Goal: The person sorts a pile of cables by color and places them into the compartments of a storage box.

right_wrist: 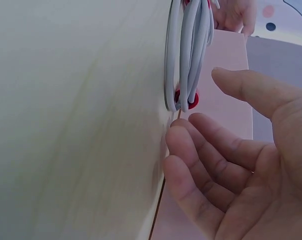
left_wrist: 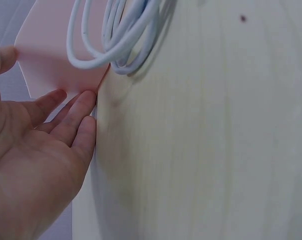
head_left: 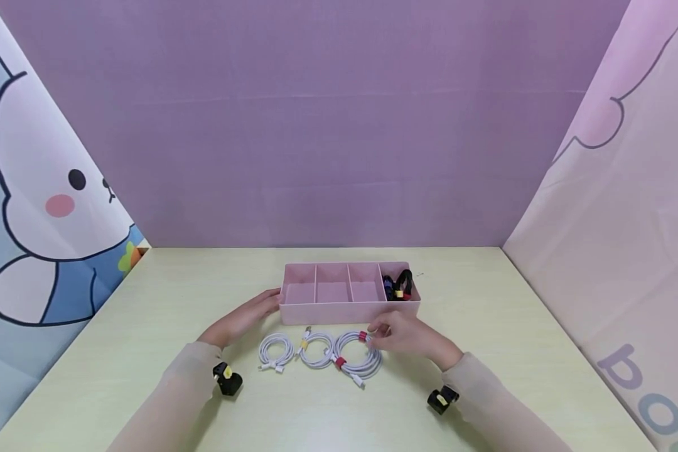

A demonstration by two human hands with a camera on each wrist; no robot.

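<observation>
A long pink divided box (head_left: 333,314) stands on the table. Against its left end rest the straight fingers of my left hand (head_left: 251,317), and the left wrist view shows the fingertips at the pink wall (left_wrist: 56,65). In front of the box lie three coiled white cables: a small left coil (head_left: 262,353), a middle coil (head_left: 316,365) with a yellow tie, and a larger right coil (head_left: 376,365) with two red ties. My right hand (head_left: 403,338) hovers beside that larger coil. Its loosely bent fingers hold nothing in the right wrist view, near a red tie (right_wrist: 193,100).
Black cables (head_left: 408,282) with coloured ties lie in the box's rightmost compartment; the other three compartments show bare floors. A purple backdrop (head_left: 328,157) rises behind the light wood table (head_left: 328,420), and printed cloths hang at both sides.
</observation>
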